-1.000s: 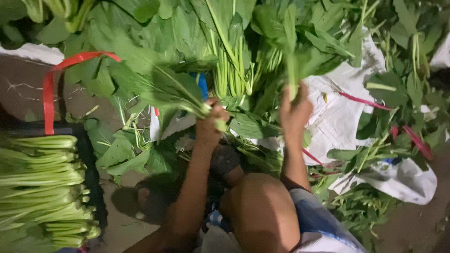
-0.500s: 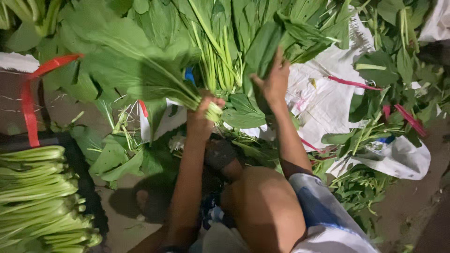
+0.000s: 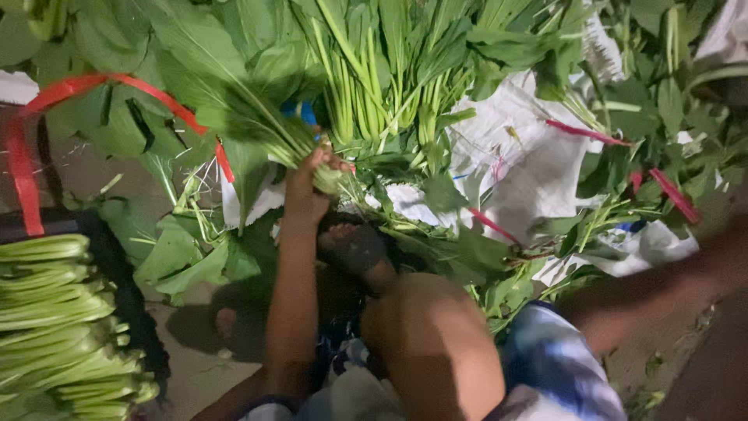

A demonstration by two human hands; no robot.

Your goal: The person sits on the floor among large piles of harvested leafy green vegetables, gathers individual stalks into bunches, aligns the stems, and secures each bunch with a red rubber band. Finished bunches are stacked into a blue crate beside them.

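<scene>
Leafy greens bunch sits in the left hand, which is clenched around the pale stem ends while the broad leaves fan up and to the left over the heap of loose greens on the ground. The bunch looks light and floppy: the leaves are soft and would bruise or tear, the stems are firmer and a little slick, so the gathered stem bases are the sound place to grip, as the hand does here. The right hand lies out of sight; only a blurred forearm crosses the lower right, so I cannot tell whether that hand is released or grasping anything. Just beside the greens lie white sacks with red ties, a red strap curves at the left, and 1 stack of trimmed stems lies at the lower left, well apart from the held bunch. Compared with 0.5 s ago, the right hand, then raised among the leaves near the left, has swung away to the right, while the left hand keeps its grip in much the same place.
</scene>
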